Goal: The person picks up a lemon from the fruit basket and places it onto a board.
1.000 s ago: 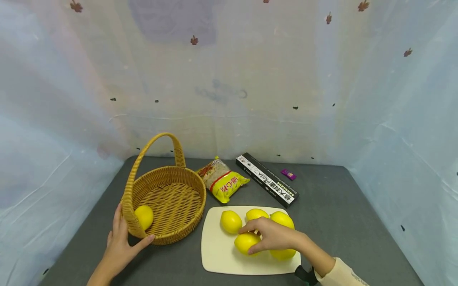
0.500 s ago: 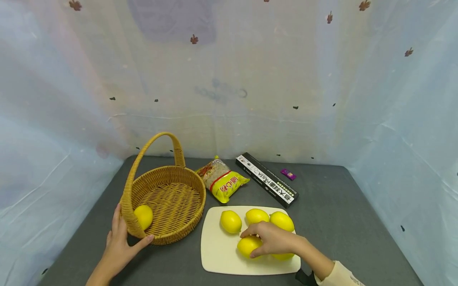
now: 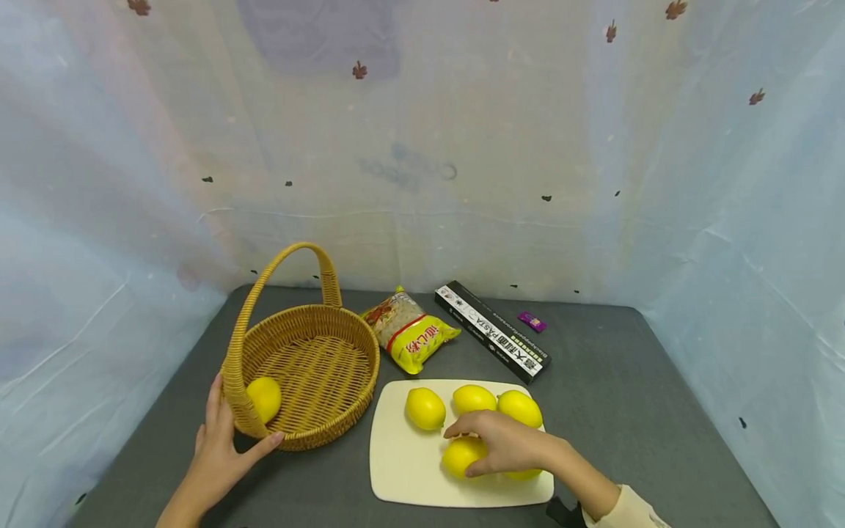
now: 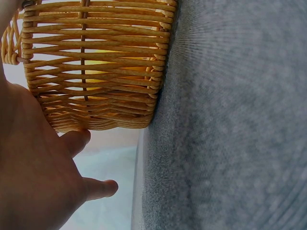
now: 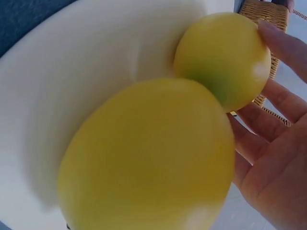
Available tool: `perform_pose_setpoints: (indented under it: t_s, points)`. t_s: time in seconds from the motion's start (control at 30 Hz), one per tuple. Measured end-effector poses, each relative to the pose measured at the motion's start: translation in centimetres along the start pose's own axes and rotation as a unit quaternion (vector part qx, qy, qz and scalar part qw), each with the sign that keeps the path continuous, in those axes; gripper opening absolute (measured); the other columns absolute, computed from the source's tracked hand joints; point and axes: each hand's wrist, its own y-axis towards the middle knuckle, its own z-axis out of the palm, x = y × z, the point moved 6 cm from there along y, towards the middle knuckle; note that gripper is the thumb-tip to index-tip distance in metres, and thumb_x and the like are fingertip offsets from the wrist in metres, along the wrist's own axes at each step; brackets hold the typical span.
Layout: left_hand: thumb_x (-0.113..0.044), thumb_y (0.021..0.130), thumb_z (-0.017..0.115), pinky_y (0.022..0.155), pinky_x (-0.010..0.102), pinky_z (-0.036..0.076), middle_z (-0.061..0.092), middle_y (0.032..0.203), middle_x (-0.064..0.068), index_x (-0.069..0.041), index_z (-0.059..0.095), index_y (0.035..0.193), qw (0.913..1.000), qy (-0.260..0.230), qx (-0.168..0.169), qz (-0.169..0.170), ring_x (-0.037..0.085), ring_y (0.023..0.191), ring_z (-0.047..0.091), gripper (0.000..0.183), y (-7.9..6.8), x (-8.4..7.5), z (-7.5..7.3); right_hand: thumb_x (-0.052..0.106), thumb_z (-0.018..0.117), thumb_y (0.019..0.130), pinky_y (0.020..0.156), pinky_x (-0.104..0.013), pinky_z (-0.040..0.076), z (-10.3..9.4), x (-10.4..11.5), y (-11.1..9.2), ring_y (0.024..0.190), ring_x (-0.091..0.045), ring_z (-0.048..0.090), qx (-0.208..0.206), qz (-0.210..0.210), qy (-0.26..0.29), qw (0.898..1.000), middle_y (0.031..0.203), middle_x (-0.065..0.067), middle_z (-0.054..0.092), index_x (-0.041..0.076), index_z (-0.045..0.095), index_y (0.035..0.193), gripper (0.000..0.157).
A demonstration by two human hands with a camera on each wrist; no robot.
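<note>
My right hand point(image 3: 505, 442) holds a lemon point(image 3: 464, 457) on the cream cutting board point(image 3: 404, 480), thumb on its near side and fingers on its far side. In the right wrist view, that lemon point(image 5: 223, 60) touches the thumb, and a larger-looking lemon point(image 5: 148, 158) is close to the camera. Several other lemons point(image 3: 425, 409) lie on the board, one partly hidden beneath the right wrist. My left hand point(image 3: 221, 455) rests against the wicker basket point(image 3: 323, 433), thumb and fingers spread along its outer wall. One lemon point(image 3: 265, 400) sits inside, by the handle's base.
Behind the board lie a yellow food packet point(image 3: 412, 334), a long black pasta box point(image 3: 491, 330) and a small purple wrapper point(image 3: 532, 321). The dark grey table point(image 3: 634, 411) reaches back to a pale curtain point(image 3: 422, 147).
My right hand and the lemon in it have shifted slightly to the right and nearer on the board. The left hand and basket have hardly moved.
</note>
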Motion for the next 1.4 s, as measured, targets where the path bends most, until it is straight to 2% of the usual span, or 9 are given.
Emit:
perform_pose_setpoints:
  t_s: [0.17,0.37,0.57,0.77,0.93,1.07,1.27,1.4]
  points:
    - [-0.03,0.087,0.078,0.085,0.09,0.001,-0.03,0.161,0.001,-0.035,-0.011,0.159,1.0,-0.002,0.001,-0.001,0.059,0.143,-0.005,0.115,0.0,0.0,0.0,0.018,0.085,0.08,0.1,-0.03,0.046,0.0,0.2,0.0,0.114,-0.009,0.057,-0.005,-0.006,-0.007,1.0,0.123,0.007,0.064,0.01,0.067,0.126,0.05]
    - [-0.03,0.087,0.078,0.085,0.09,0.0,-0.031,0.16,-0.001,-0.037,-0.011,0.159,1.0,-0.005,0.0,-0.003,0.061,0.142,-0.005,0.114,0.1,0.2,0.0,0.022,0.082,0.084,0.099,-0.032,0.047,-0.5,0.4,-0.1,0.114,-0.014,0.059,-0.013,-0.008,-0.007,1.0,0.123,0.002,0.065,0.008,0.066,0.127,0.048]
    - [-0.03,0.087,0.078,0.084,0.09,0.0,-0.031,0.16,-0.001,-0.037,-0.011,0.158,1.0,-0.002,0.001,-0.009,0.06,0.142,-0.005,0.114,0.1,0.1,0.1,0.023,0.078,0.088,0.094,-0.034,0.051,-1.9,0.5,0.4,0.106,-0.019,0.063,-0.025,-0.019,0.023,0.999,0.119,-0.004,0.068,0.005,0.067,0.127,0.044]
    - [-0.03,0.087,0.078,0.083,0.091,0.001,-0.03,0.161,-0.001,-0.037,-0.01,0.159,1.0,-0.003,0.001,-0.008,0.059,0.143,-0.004,0.114,0.1,-0.1,0.0,0.018,0.073,0.092,0.091,-0.039,0.053,-3.5,1.5,2.0,0.104,-0.023,0.065,-0.036,-0.047,0.059,0.996,0.119,-0.008,0.069,0.003,0.067,0.125,0.037]
    - [-0.03,0.087,0.078,0.083,0.091,0.001,-0.03,0.161,-0.002,-0.038,-0.01,0.159,1.0,-0.004,0.0,-0.006,0.059,0.143,-0.005,0.114,0.1,0.0,-0.1,0.019,0.07,0.095,0.09,-0.034,0.052,-4.7,3.7,4.5,0.105,-0.022,0.065,-0.036,-0.066,0.033,0.997,0.12,-0.006,0.069,0.005,0.067,0.126,0.034]
    - [-0.03,0.088,0.078,0.084,0.09,0.0,-0.032,0.16,-0.003,-0.038,-0.01,0.159,0.9999,-0.006,0.005,-0.007,0.059,0.143,-0.007,0.113,0.1,0.0,0.1,0.02,0.065,0.098,0.094,-0.027,0.05,-5.3,6.2,7.2,0.11,-0.015,0.063,-0.027,-0.092,0.009,0.995,0.124,-0.004,0.067,0.008,0.066,0.129,0.033]
    - [-0.028,0.087,0.078,0.082,0.091,-0.001,-0.031,0.16,-0.003,-0.038,-0.008,0.159,1.0,-0.006,-0.004,0.006,0.056,0.144,-0.009,0.113,0.0,0.0,-0.3,0.02,0.06,0.102,0.098,-0.021,0.046,-5.6,11.0,13.2,0.119,-0.011,0.059,-0.003,-0.161,-0.005,0.987,0.132,-0.008,0.063,0.005,0.062,0.134,0.036]
    - [-0.03,0.088,0.078,0.082,0.091,0.0,-0.031,0.16,-0.002,-0.038,-0.01,0.159,1.0,-0.002,0.002,0.002,0.057,0.144,-0.008,0.113,0.1,0.1,-0.1,0.022,0.059,0.102,0.099,-0.02,0.044,-5.6,12.8,17.0,0.121,-0.012,0.058,0.005,-0.16,-0.025,0.987,0.135,-0.006,0.062,0.006,0.061,0.135,0.037]
